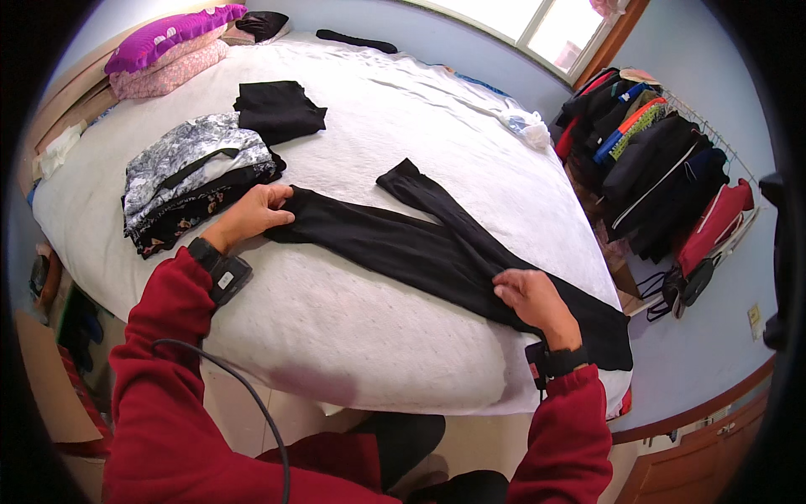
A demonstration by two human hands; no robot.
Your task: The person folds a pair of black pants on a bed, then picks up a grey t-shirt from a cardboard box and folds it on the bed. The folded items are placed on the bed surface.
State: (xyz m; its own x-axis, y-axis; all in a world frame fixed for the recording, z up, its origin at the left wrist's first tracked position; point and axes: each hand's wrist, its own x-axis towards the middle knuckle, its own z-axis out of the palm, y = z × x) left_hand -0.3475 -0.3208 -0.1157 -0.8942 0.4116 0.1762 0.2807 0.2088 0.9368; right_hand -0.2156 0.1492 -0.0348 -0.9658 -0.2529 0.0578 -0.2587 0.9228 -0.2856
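Black trousers (390, 242) lie spread across the near part of the bed, one leg angled away from the other. My left hand (261, 211) pinches a corner at their left end. Over the crotch area, my right hand (526, 296) rests on the black fabric with curled fingers; whether it grips the cloth I cannot tell. Just beyond my left hand lies a stack of folded clothes, a grey-and-white patterned garment (189, 151) on top of a black floral one (179, 230). A folded black garment (280, 110) lies behind the stack.
The bed's white sheet (378, 340) spreads under everything. Pillows (170, 47) are piled at the far left, and a plastic bag (529, 129) lies at the right edge. A rack of hanging clothes (661, 151) stands to the right. A cable (261, 394) runs from my left sleeve.
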